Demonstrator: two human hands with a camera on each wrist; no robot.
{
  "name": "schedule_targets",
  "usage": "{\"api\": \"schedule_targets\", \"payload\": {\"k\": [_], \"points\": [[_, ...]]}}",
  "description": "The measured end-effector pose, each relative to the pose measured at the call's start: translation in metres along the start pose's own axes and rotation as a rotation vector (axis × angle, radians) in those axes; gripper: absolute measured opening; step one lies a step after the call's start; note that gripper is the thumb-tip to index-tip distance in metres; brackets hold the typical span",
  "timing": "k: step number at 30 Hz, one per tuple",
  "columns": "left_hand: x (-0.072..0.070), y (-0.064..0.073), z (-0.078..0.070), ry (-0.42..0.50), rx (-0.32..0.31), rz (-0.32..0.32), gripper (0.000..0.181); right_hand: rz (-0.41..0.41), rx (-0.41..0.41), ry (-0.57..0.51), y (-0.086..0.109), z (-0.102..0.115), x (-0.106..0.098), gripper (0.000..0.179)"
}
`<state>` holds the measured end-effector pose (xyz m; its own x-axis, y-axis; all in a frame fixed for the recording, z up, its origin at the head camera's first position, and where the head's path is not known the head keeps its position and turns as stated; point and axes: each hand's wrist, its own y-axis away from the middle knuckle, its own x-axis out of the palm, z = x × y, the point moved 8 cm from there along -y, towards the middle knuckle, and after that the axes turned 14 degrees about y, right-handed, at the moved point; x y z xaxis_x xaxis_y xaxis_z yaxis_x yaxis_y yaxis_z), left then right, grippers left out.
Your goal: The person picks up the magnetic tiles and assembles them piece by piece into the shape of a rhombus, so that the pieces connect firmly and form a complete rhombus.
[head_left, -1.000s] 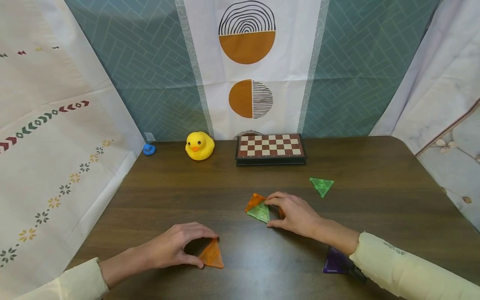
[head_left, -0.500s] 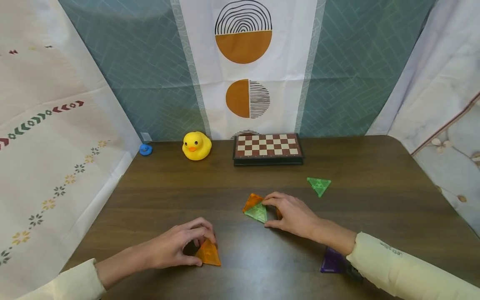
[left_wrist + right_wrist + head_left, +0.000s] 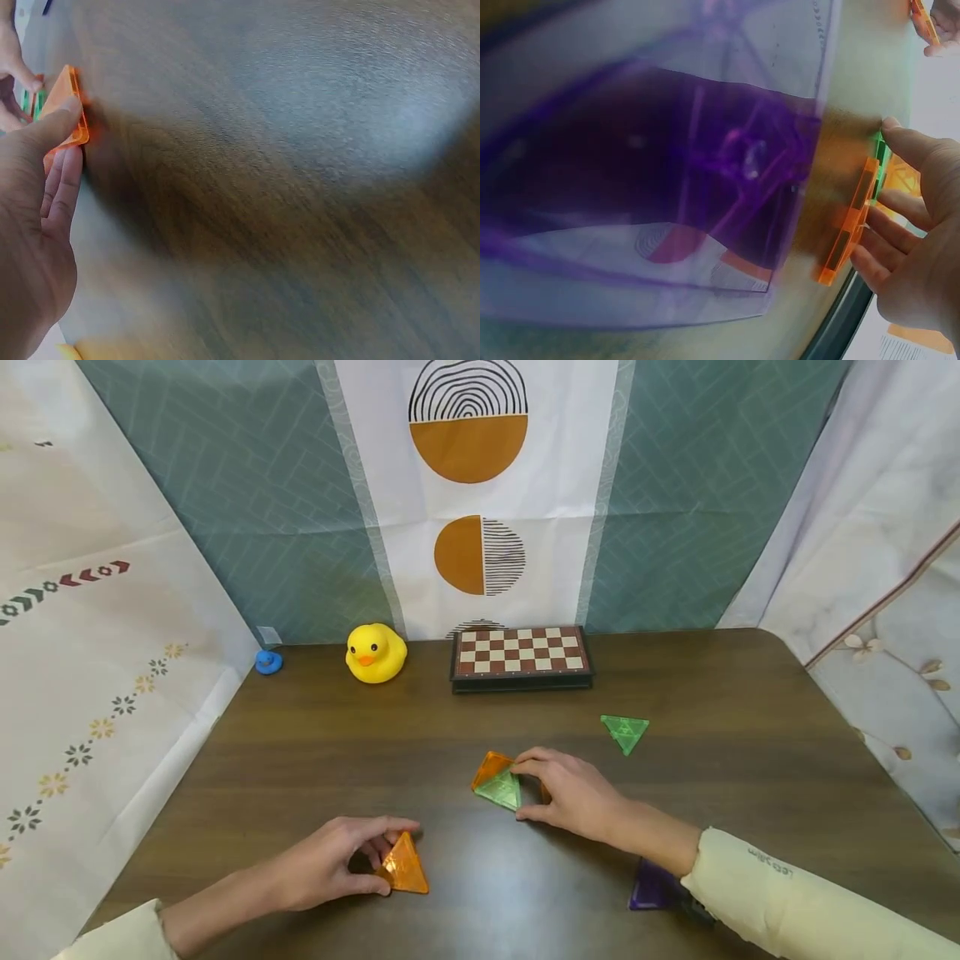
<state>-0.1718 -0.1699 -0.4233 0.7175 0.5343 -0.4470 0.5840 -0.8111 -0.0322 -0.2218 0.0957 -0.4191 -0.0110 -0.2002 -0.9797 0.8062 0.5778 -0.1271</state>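
My left hand (image 3: 337,867) pinches an orange triangular magnetic tile (image 3: 405,864) that stands tilted, point up. In the left wrist view the thumb lies on the face of this orange tile (image 3: 61,101), with fingers behind it. Farther forward, my right hand (image 3: 573,797) holds a green triangular magnetic tile (image 3: 501,789) between thumb and fingertips. Against its far side is a second orange tile (image 3: 491,766); more orange shows within the curve of the hand. In the right wrist view this green tile (image 3: 880,166) sits between orange tiles (image 3: 851,225), partly hidden by fingers.
Another green triangle tile (image 3: 626,732) lies flat to the right. A purple tile (image 3: 651,887) sits by the right forearm and looms large in the right wrist view. A chessboard box (image 3: 522,660), a yellow rubber duck (image 3: 377,653) and a small blue duck (image 3: 267,662) line the back.
The left fingers have shifted behind the orange tile, which now tilts more upright. The right hand keeps its hold on the green tile. The head view has turned slightly right.
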Motion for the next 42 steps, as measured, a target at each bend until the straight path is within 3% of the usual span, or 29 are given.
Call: {"api": "schedule_targets", "payload": {"k": [10, 21, 29, 42], "points": [[-0.014, -0.012, -0.002, 0.088, -0.019, -0.144, 0.018, -0.016, 0.013, -0.014, 0.002, -0.002, 0.001, 0.058], [-0.031, -0.04, -0.013, 0.136, -0.03, -0.345, 0.02, -0.007, 0.016, -0.002, 0.001, -0.003, -0.002, 0.057], [-0.025, -0.056, -0.015, 0.182, -0.019, -0.374, 0.02, 0.001, 0.009, -0.012, 0.002, -0.002, 0.001, 0.058], [-0.017, -0.073, -0.017, 0.135, -0.013, -0.366, 0.02, 0.008, 0.005, -0.018, 0.002, -0.003, 0.002, 0.057]]}}
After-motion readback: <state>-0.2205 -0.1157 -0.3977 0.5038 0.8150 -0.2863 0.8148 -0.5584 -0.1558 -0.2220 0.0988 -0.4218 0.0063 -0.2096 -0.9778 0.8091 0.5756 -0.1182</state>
